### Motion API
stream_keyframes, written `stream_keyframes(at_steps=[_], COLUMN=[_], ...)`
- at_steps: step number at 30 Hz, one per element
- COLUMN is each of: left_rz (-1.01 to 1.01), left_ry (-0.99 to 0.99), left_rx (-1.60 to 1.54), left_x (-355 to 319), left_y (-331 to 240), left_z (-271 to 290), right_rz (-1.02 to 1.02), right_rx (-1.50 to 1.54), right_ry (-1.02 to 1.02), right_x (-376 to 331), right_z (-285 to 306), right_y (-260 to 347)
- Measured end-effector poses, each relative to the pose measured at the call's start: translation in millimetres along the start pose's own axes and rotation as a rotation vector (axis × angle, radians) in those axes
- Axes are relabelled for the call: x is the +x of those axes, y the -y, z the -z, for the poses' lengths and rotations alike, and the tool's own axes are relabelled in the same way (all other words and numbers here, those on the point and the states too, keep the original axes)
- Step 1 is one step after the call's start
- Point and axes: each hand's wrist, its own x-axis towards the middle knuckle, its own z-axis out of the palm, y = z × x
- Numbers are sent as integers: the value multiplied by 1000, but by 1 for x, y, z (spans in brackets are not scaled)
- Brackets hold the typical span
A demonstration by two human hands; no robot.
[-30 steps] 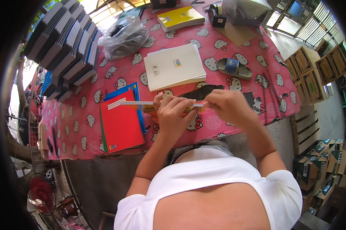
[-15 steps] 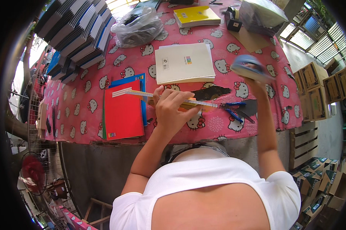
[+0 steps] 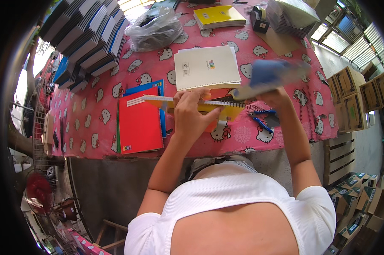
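My left hand (image 3: 192,114) grips a spiral-bound notebook (image 3: 166,102) with a yellow and orange cover, held edge-up above the pink patterned table (image 3: 94,123). My right hand (image 3: 273,94) holds a blurred blue and white tool (image 3: 266,74) at the notebook's right end. A white spiral notebook (image 3: 206,67) lies flat just beyond both hands. A red notebook (image 3: 139,123) on top of a blue one lies to the left of my left hand.
Blue-handled pliers (image 3: 263,120) and loose wire spirals (image 3: 306,114) lie at the right. Stacks of notebooks (image 3: 83,40) fill the far left, with a plastic bag (image 3: 154,27), yellow notebooks (image 3: 218,16) and a tape dispenser (image 3: 259,19) at the back. Cardboard boxes (image 3: 355,97) stand right.
My right hand left the notebook, reached right for the blue tool and has brought it back to the notebook's right end. My left hand kept holding the notebook.
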Motion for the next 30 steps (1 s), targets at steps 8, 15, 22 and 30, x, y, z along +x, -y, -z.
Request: stream_keyframes(at_steps=[8, 15, 22, 30], left_rz=[-48, -132, -112, -83], left_ry=[-153, 81, 42, 36], left_rx=[286, 16, 128, 181], left_x=[8, -4, 3, 9], left_y=[3, 14, 11, 17], left_z=[29, 9, 8, 14], right_rz=[-212, -90, -289, 224], right_rx=[-605, -716, -1072, -800], right_ry=[24, -57, -189, -133], right_x=[30, 12, 11, 20], right_z=[15, 9, 37, 22], right_y=[-41, -13, -19, -27])
